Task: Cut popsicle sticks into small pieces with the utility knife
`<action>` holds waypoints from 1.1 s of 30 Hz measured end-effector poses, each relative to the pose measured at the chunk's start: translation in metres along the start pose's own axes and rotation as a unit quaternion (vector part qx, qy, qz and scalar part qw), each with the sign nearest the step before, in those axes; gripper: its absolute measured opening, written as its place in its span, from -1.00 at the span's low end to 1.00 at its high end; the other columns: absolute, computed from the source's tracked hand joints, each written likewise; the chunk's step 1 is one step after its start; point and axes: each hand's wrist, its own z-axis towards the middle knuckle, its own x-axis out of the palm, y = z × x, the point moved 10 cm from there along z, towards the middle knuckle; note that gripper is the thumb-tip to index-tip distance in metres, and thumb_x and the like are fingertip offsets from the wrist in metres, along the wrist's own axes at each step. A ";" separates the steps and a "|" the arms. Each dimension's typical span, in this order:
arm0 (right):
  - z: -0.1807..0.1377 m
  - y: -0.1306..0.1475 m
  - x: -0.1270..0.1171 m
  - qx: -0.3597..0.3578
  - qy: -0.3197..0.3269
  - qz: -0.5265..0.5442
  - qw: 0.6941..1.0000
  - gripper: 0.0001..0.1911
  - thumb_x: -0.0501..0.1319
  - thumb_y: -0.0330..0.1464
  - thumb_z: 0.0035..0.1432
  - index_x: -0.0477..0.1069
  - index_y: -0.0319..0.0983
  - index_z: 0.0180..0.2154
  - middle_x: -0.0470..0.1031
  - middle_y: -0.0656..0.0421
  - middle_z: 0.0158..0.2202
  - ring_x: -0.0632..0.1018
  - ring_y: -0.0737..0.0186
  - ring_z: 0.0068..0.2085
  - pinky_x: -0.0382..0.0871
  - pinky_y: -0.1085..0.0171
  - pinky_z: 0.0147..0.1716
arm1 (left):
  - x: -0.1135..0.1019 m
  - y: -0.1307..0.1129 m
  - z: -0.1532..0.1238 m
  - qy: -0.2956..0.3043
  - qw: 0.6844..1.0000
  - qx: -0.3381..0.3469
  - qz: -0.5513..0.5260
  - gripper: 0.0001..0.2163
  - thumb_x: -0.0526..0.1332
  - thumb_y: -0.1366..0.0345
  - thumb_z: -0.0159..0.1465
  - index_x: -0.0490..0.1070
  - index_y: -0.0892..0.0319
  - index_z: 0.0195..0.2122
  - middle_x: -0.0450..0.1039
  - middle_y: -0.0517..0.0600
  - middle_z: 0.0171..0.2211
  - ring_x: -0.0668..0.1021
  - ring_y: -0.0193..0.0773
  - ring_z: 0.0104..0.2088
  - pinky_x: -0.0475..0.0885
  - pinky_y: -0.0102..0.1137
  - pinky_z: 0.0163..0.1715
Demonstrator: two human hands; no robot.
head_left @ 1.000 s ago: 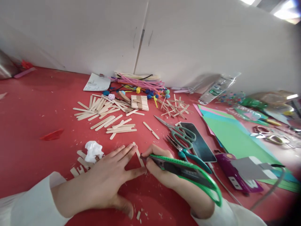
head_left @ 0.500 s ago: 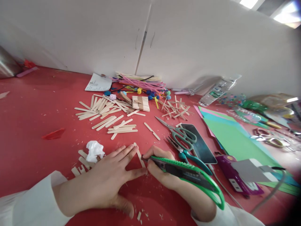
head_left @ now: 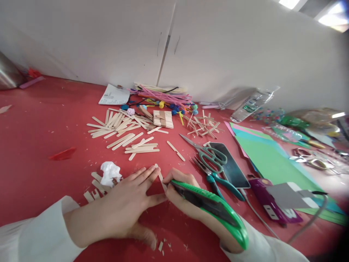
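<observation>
My left hand lies flat on the red table, fingers spread, with its fingertips against a wooden craft stick. In my right hand is a green utility knife, its front end down at the stick and its handle reaching back over my wrist. The blade tip is mostly hidden by my fingers. Just left of my left hand sit a crumpled white tissue and several cut stick pieces. A notched craft stick lies beyond my hands.
Several loose craft sticks lie ahead, near pink pipe cleaners. To the right are scissors, teal-handled pliers, a phone, coloured paper and a purple glue gun with a cord. Wood shavings lie near the front.
My right hand and the utility knife have shifted slightly left, and the knife's rear end has swung left and a little down. My left hand stays nearly in place on the stick.
</observation>
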 end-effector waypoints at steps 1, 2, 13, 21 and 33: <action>0.000 -0.001 0.001 0.002 0.002 0.004 1.000 -0.91 0.04 -0.48 -0.10 0.22 -0.20 -0.47 0.27 0.34 -0.63 0.26 0.45 -0.63 0.16 0.43 -0.60 | 0.000 0.000 0.000 -0.001 1.000 -0.001 0.000 -0.27 0.15 -0.23 -0.03 0.20 -0.03 0.15 -0.18 0.16 0.29 -0.02 0.23 0.23 0.04 0.08 0.12; 0.000 -0.002 0.001 0.002 0.002 0.009 1.000 -0.92 0.04 -0.47 -0.09 0.23 -0.20 -0.46 0.27 0.34 -0.62 0.26 0.45 -0.63 0.16 0.43 -0.60 | 0.000 0.000 0.000 -0.002 1.000 -0.001 0.000 -0.27 0.16 -0.23 -0.03 0.20 -0.02 0.15 -0.19 0.15 0.29 -0.03 0.23 0.24 0.04 0.08 0.12; 0.000 -0.003 -0.018 -0.003 -0.074 0.011 0.997 -0.93 0.06 -0.42 0.01 0.29 -0.20 -0.46 0.35 0.29 -0.56 0.35 0.38 -0.55 0.26 0.37 -0.54 | 0.007 0.007 -0.001 0.000 1.000 -0.010 -0.003 -0.25 0.14 -0.23 -0.01 0.13 -0.05 0.18 -0.28 0.13 0.31 -0.08 0.22 0.24 0.03 0.09 0.12; -0.003 -0.003 -0.023 0.004 -0.071 0.053 0.996 -0.92 0.05 -0.43 0.00 0.30 -0.20 -0.45 0.42 0.25 -0.56 0.42 0.33 -0.53 0.32 0.34 -0.53 | 0.004 0.005 0.000 -0.004 1.000 -0.006 -0.017 -0.27 0.16 -0.22 -0.02 0.16 -0.05 0.17 -0.29 0.15 0.30 -0.06 0.27 0.23 0.03 0.13 0.10; 0.001 -0.003 -0.019 0.010 -0.074 0.062 0.995 -0.92 0.05 -0.42 -0.04 0.29 -0.19 -0.51 0.36 0.28 -0.61 0.35 0.35 -0.58 0.26 0.34 -0.59 | 0.008 0.007 -0.002 -0.003 1.000 -0.008 0.007 -0.25 0.13 -0.24 -0.02 0.09 -0.10 0.19 -0.30 0.12 0.31 -0.08 0.23 0.24 0.04 0.09 0.12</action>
